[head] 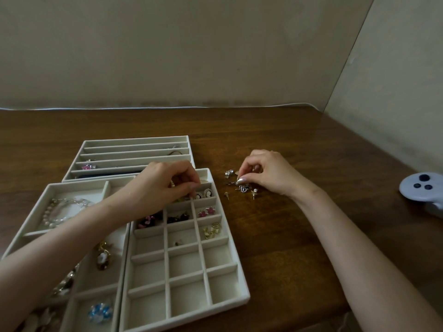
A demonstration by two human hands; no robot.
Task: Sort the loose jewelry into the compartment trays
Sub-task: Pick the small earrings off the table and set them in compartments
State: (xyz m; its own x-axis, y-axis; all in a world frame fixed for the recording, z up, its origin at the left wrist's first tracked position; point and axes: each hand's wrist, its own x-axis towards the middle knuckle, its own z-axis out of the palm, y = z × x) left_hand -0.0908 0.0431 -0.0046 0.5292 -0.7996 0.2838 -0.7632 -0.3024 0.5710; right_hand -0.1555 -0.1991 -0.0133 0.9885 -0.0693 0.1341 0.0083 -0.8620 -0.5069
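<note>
Reaching into the tray (191, 313), the left hand (165, 183) curls its fingers; I cannot tell if it holds anything. The right hand (266, 174) pinches earrings (244, 188) on the table (287, 240).

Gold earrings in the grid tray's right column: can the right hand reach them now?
Probably yes: the gold earrings lie uncovered in the grid tray, and the left hand is farther back. But the right hand is pinching loose jewelry.
</note>
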